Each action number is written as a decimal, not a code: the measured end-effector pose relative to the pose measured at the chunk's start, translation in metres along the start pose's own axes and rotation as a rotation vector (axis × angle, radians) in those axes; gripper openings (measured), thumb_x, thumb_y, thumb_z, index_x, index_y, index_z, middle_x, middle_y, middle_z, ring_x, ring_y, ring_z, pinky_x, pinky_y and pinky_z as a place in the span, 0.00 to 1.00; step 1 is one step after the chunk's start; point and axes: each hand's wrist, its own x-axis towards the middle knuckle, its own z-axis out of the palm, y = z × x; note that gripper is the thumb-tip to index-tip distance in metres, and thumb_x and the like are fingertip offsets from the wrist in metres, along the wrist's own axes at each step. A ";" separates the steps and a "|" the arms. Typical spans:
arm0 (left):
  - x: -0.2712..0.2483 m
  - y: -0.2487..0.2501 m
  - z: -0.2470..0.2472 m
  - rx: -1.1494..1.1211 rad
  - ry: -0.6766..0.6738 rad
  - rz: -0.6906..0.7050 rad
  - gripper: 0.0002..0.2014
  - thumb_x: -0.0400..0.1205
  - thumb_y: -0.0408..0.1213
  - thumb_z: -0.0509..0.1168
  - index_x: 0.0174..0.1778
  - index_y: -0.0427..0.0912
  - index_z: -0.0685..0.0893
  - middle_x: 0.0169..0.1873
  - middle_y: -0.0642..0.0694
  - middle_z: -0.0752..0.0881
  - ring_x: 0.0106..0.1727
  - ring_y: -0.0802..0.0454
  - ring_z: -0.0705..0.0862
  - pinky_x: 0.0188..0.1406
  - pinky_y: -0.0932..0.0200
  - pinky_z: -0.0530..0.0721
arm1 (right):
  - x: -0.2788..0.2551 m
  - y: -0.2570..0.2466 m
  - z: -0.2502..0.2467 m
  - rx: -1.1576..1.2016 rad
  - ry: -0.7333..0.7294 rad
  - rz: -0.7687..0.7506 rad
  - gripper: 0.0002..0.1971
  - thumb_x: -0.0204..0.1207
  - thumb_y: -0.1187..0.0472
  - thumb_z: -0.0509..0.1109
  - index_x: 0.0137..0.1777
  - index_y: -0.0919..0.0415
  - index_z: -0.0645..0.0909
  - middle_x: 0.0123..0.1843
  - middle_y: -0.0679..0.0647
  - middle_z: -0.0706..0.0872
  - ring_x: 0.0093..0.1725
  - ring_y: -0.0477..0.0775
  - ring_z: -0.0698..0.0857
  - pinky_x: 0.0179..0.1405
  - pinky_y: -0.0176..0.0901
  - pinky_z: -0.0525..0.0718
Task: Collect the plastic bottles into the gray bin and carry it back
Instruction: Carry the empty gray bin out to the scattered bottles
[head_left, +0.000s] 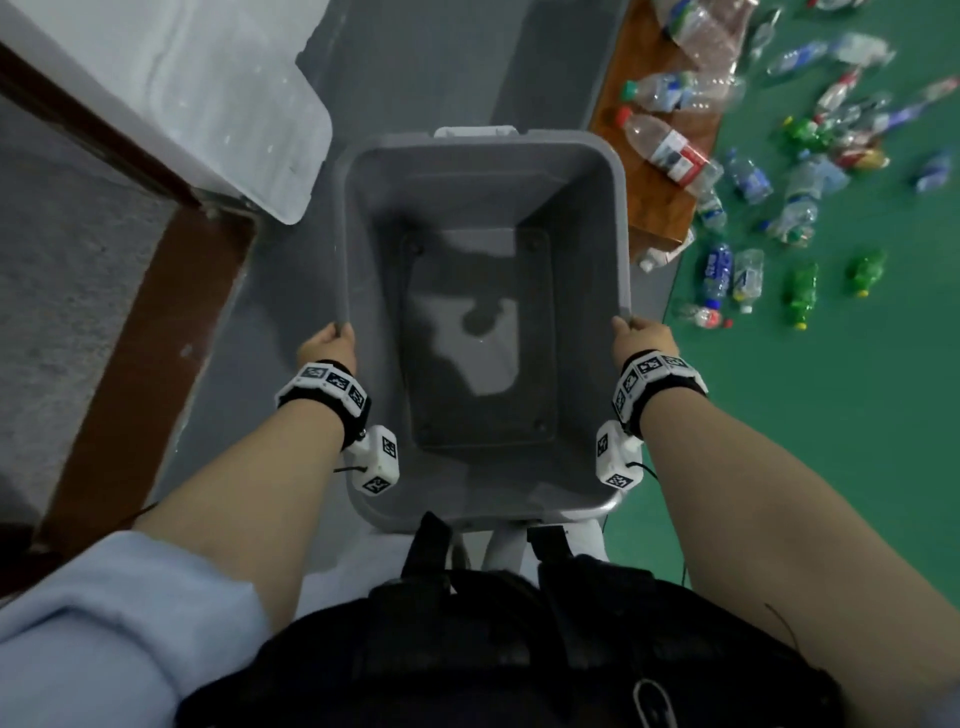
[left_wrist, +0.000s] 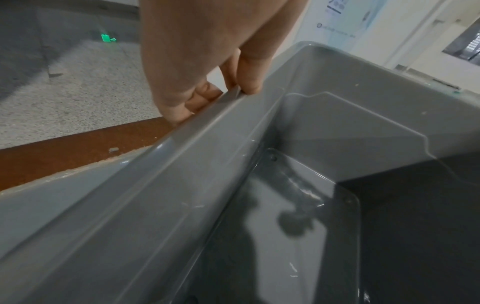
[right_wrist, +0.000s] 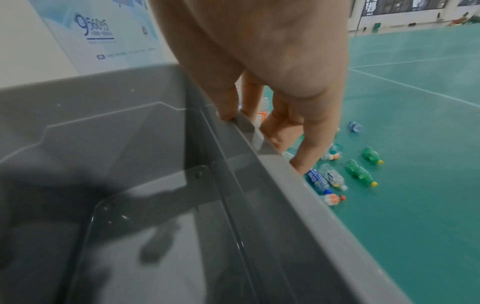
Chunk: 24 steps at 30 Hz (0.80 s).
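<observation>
- Far left in the head view, a white translucent plastic lid or tub (head_left: 218, 93) lies on the gray floor (head_left: 441, 62), beside a brown strip (head_left: 130, 332) that borders a speckled surface.
- The person's left hand (head_left: 328, 347) has its grip pinched on the left rim of the empty gray rectangular plastic bin (head_left: 587, 208): the left wrist view shows the thumb on the inside of the lip and the curled fingers (left_wrist: 200, 96) under its outer edge.
- The bin is held up in front of the person's body over the gray floor, open side up, with nothing inside it but shadows.
- The right hand (head_left: 644, 340) grips the opposite rim in the same way, thumb inside and fingers (right_wrist: 306, 139) hooked beneath the lip.
- To the right, many clear, blue-labelled and green plastic bottles (head_left: 748, 280) lie scattered on the green sports floor (head_left: 831, 467), and a few more, such as a red-capped clear one (head_left: 667, 145), lie on a brown wooden board (head_left: 654, 202).
- Judged from this, the step in hand is bringing the empty bin to the bottles; no collecting is done yet.
- The next move calls for setting the bin down near the scatter, so both hands come free to pick bottles up.
</observation>
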 end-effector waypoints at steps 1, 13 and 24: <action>-0.010 -0.003 0.010 0.020 -0.014 0.001 0.18 0.84 0.41 0.63 0.69 0.43 0.81 0.61 0.43 0.86 0.63 0.43 0.84 0.65 0.54 0.80 | 0.004 0.012 -0.010 -0.008 -0.001 0.017 0.19 0.84 0.52 0.62 0.70 0.59 0.80 0.64 0.61 0.86 0.63 0.63 0.84 0.54 0.43 0.77; -0.163 -0.017 0.197 0.187 -0.149 0.074 0.18 0.84 0.39 0.63 0.71 0.43 0.80 0.63 0.46 0.85 0.66 0.45 0.82 0.69 0.60 0.76 | 0.085 0.181 -0.172 0.006 -0.050 0.237 0.21 0.85 0.53 0.60 0.71 0.66 0.77 0.67 0.65 0.83 0.66 0.65 0.82 0.63 0.49 0.77; -0.279 0.023 0.374 0.404 -0.299 0.378 0.15 0.84 0.38 0.63 0.64 0.41 0.85 0.55 0.45 0.88 0.47 0.51 0.80 0.46 0.65 0.74 | 0.127 0.293 -0.297 0.242 0.046 0.427 0.19 0.86 0.56 0.59 0.74 0.60 0.77 0.67 0.61 0.84 0.66 0.61 0.82 0.63 0.45 0.76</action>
